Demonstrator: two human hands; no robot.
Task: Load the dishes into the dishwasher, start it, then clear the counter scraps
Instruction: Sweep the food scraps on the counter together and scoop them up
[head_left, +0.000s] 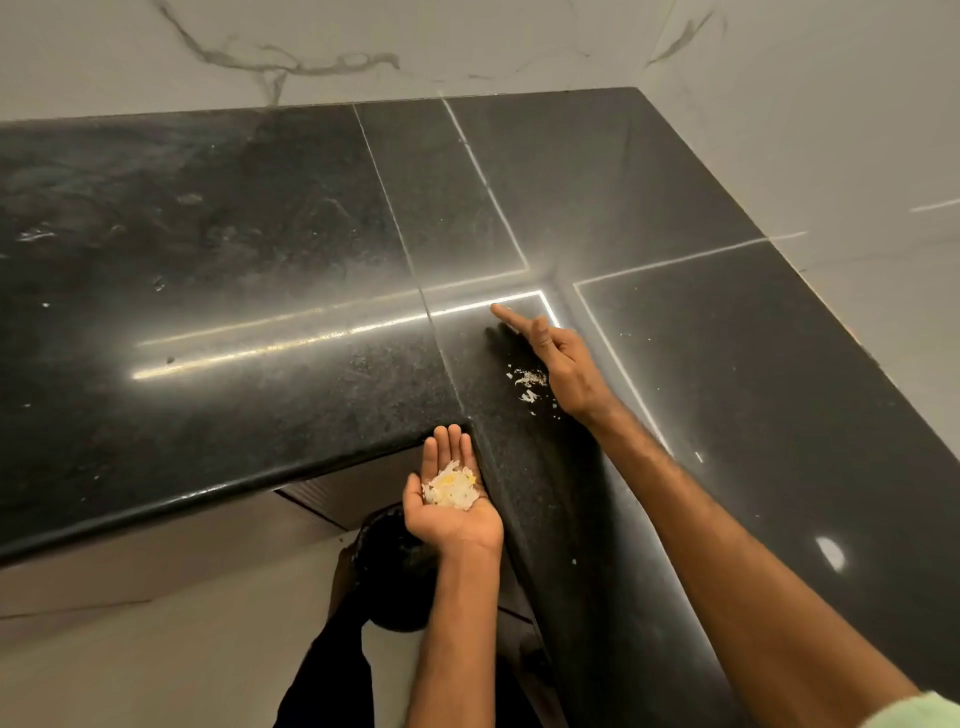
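The left hand (453, 512) lay palm up at the inner corner of the black counter (249, 270), carrying a pile of scraps (451, 488). The right hand (563, 366) rested on the counter, forefinger stretched out and perhaps touching the stone, just beside loose scraps (529, 385).

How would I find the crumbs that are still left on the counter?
Start at the black stone counter, near its inner corner. The right hand is there; white scraps lie just left of it. Unlike the yellowish heap in the left hand, these are scattered on the stone.
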